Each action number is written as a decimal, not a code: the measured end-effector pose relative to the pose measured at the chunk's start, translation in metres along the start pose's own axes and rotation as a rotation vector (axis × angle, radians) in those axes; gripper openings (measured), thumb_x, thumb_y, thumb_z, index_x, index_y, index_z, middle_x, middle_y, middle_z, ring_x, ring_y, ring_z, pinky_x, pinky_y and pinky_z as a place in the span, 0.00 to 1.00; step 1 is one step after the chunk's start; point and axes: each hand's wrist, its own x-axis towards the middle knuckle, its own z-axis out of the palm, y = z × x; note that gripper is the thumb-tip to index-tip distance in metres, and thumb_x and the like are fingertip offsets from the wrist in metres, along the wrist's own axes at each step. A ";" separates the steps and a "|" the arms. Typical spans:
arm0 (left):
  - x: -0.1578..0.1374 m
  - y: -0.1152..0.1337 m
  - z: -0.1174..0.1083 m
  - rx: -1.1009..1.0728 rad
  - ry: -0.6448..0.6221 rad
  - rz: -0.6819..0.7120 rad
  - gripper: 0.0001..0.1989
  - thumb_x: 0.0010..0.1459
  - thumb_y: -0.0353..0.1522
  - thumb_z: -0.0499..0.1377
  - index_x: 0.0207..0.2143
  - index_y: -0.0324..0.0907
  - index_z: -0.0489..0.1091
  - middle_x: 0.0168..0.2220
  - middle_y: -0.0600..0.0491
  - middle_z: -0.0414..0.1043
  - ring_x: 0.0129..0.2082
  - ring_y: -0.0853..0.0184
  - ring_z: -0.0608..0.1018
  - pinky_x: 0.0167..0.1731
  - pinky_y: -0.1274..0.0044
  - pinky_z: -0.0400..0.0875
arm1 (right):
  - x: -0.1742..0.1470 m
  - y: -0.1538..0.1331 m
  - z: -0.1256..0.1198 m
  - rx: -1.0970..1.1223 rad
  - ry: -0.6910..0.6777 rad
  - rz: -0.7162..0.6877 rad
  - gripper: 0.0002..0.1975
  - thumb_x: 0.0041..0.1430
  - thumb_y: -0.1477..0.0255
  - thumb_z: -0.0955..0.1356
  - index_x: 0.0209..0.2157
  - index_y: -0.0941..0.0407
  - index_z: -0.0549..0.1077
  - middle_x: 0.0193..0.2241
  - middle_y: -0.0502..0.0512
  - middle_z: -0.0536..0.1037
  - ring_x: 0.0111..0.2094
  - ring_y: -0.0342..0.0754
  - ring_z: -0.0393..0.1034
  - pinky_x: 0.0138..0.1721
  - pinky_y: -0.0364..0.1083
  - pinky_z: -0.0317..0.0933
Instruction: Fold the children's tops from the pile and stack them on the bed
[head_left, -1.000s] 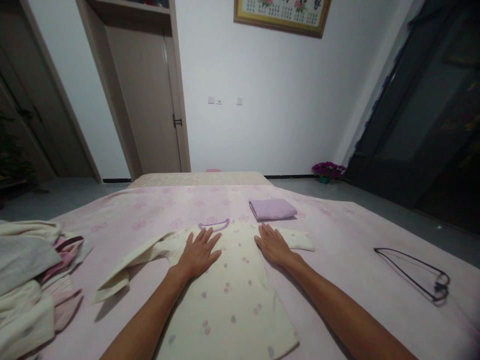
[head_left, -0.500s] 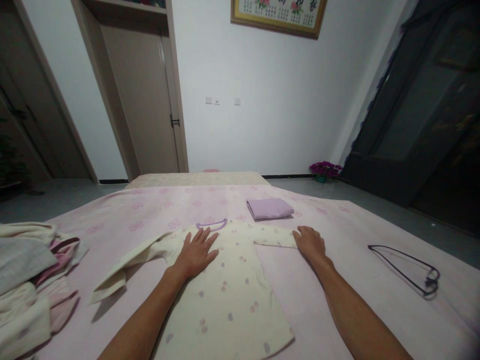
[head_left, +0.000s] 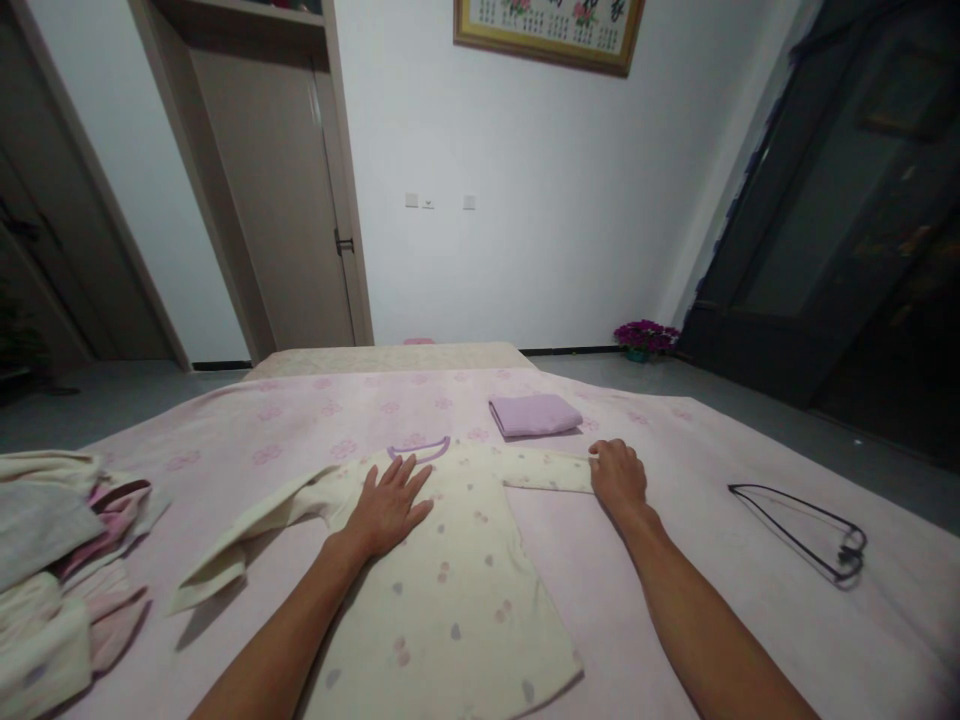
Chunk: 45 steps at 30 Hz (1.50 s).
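A cream long-sleeved shirt (head_left: pixel 450 580) with small heart-like prints and a lilac neckline lies spread on the pink bedsheet (head_left: pixel 660 600). Flat on its chest, just below the collar, rests my left hand (head_left: pixel 391 505), fingers spread. My right hand (head_left: pixel 619 472) has its fingers curled closed around the cuff of the right-side sleeve, which stretches straight out. The left-side sleeve (head_left: pixel 255 530) angles down and outward, partly raised in a fold. Beyond the right-side sleeve sits a folded lilac cloth (head_left: pixel 535 415).
A heap of crumpled clothes (head_left: pixel 52 570) lies at the left edge. A black wire hanger-like frame (head_left: pixel 802 530) rests on the sheet at the right. Behind the bed are a door (head_left: pixel 270 200), a white wall and purple flowers (head_left: pixel 646 337).
My right hand's fingers have closed on the sleeve cuff, where they lay flatter before. My left hand stays on the shirt's chest. The whole view has shifted slightly.
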 end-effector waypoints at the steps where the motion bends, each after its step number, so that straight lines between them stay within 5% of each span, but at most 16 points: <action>1: 0.000 0.000 0.000 0.001 -0.002 0.001 0.31 0.67 0.49 0.45 0.69 0.51 0.51 0.72 0.45 0.45 0.70 0.47 0.50 0.63 0.47 0.45 | -0.003 -0.006 -0.004 -0.007 0.037 -0.049 0.13 0.63 0.74 0.62 0.45 0.56 0.75 0.47 0.64 0.74 0.48 0.58 0.65 0.48 0.54 0.57; 5: 0.001 0.000 0.001 0.000 -0.001 0.005 0.32 0.67 0.50 0.44 0.70 0.51 0.50 0.72 0.46 0.44 0.70 0.48 0.50 0.63 0.48 0.45 | -0.026 -0.046 -0.017 0.117 0.028 -0.246 0.19 0.68 0.71 0.57 0.53 0.56 0.72 0.53 0.63 0.73 0.54 0.56 0.64 0.55 0.54 0.55; 7: 0.001 -0.001 0.002 -0.002 0.002 0.003 0.32 0.67 0.50 0.44 0.70 0.52 0.51 0.72 0.46 0.44 0.70 0.48 0.50 0.63 0.48 0.45 | -0.043 -0.071 -0.021 0.174 -0.079 -0.343 0.23 0.69 0.68 0.54 0.59 0.57 0.68 0.59 0.63 0.70 0.58 0.55 0.62 0.60 0.53 0.52; 11: 0.000 -0.001 0.002 0.000 0.001 -0.005 0.31 0.67 0.50 0.44 0.69 0.52 0.51 0.72 0.47 0.44 0.71 0.48 0.49 0.63 0.48 0.45 | -0.074 -0.107 -0.026 0.164 -0.389 -0.435 0.35 0.70 0.56 0.53 0.68 0.65 0.53 0.70 0.67 0.50 0.70 0.59 0.41 0.68 0.56 0.39; 15: 0.000 -0.001 0.002 -0.003 -0.003 -0.004 0.31 0.67 0.50 0.44 0.70 0.53 0.51 0.72 0.48 0.43 0.71 0.49 0.49 0.63 0.49 0.45 | -0.079 -0.113 -0.041 0.130 -0.612 -0.405 0.40 0.68 0.52 0.53 0.70 0.67 0.47 0.71 0.70 0.39 0.71 0.63 0.29 0.68 0.63 0.30; 20: 0.001 -0.002 0.002 0.000 -0.010 -0.007 0.31 0.68 0.49 0.44 0.70 0.52 0.50 0.72 0.48 0.43 0.71 0.49 0.48 0.63 0.49 0.44 | -0.062 -0.097 -0.062 0.038 -0.758 -0.300 0.40 0.67 0.52 0.56 0.70 0.65 0.45 0.71 0.71 0.37 0.71 0.64 0.30 0.66 0.66 0.36; 24: 0.000 -0.001 0.001 0.004 -0.007 -0.009 0.31 0.67 0.49 0.45 0.69 0.52 0.51 0.72 0.47 0.43 0.71 0.49 0.49 0.64 0.50 0.45 | -0.048 -0.087 -0.072 -0.100 -0.698 -0.186 0.36 0.67 0.56 0.60 0.67 0.68 0.56 0.67 0.79 0.53 0.68 0.66 0.49 0.60 0.63 0.52; 28: -0.001 0.003 -0.003 0.001 0.008 -0.011 0.30 0.68 0.48 0.45 0.69 0.52 0.53 0.72 0.47 0.46 0.70 0.49 0.51 0.63 0.49 0.46 | -0.044 -0.098 -0.081 -0.181 -0.605 -0.151 0.25 0.69 0.64 0.58 0.49 0.69 0.75 0.49 0.80 0.75 0.53 0.67 0.71 0.54 0.63 0.58; 33: -0.003 0.005 -0.004 -0.032 0.089 -0.002 0.28 0.67 0.45 0.48 0.66 0.47 0.60 0.69 0.44 0.54 0.68 0.50 0.57 0.63 0.52 0.51 | -0.059 -0.140 -0.072 0.101 -0.321 -0.524 0.27 0.71 0.62 0.55 0.64 0.61 0.63 0.64 0.68 0.63 0.66 0.59 0.54 0.66 0.56 0.45; 36: -0.008 0.004 -0.003 -0.072 0.210 0.018 0.24 0.67 0.40 0.49 0.63 0.43 0.64 0.66 0.43 0.60 0.66 0.56 0.62 0.65 0.58 0.52 | -0.069 -0.154 -0.051 0.237 -0.350 -0.698 0.28 0.71 0.60 0.55 0.68 0.56 0.57 0.69 0.60 0.54 0.70 0.56 0.43 0.68 0.57 0.39; 41: -0.031 -0.002 -0.022 0.027 0.423 -0.008 0.22 0.63 0.28 0.50 0.58 0.45 0.69 0.63 0.48 0.65 0.66 0.56 0.60 0.67 0.58 0.44 | -0.072 -0.147 -0.020 0.248 -0.468 -0.681 0.31 0.71 0.55 0.53 0.69 0.54 0.55 0.70 0.56 0.50 0.71 0.55 0.38 0.68 0.57 0.36; 45: -0.065 -0.027 -0.059 0.170 0.442 -0.290 0.26 0.58 0.26 0.53 0.59 0.43 0.67 0.59 0.43 0.68 0.62 0.52 0.65 0.65 0.57 0.47 | -0.069 -0.141 -0.009 0.260 -0.424 -0.676 0.31 0.71 0.55 0.53 0.68 0.54 0.57 0.70 0.56 0.52 0.71 0.53 0.40 0.69 0.56 0.36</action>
